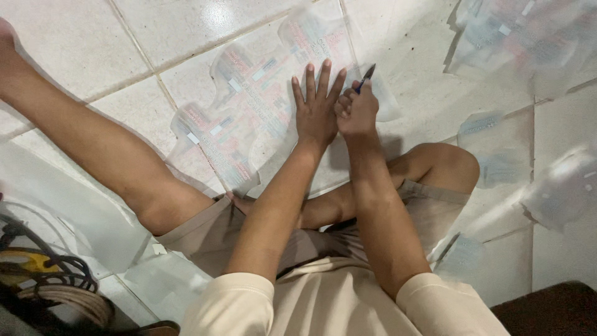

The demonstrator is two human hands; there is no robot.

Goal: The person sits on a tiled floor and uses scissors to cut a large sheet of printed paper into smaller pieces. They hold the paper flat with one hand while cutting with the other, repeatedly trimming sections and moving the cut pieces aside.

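I see my left hand (315, 112) spread flat on the printed clear sheet (249, 112); just beside it, my right hand (356, 111) grips a dark pen (365, 77), tip at the sheet's edge.

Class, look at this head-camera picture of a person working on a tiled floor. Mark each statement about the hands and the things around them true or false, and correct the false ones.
1. The left hand lies flat, fingers spread, on the clear printed plastic sheet. True.
2. The right hand is empty. False: it holds a dark pen-like tool in its grip.
3. The two hands are far apart. False: they are side by side, touching or nearly so.
4. More clear sheets lie on the tiles at upper right. True.
5. A coil of cables sits at lower left. True.
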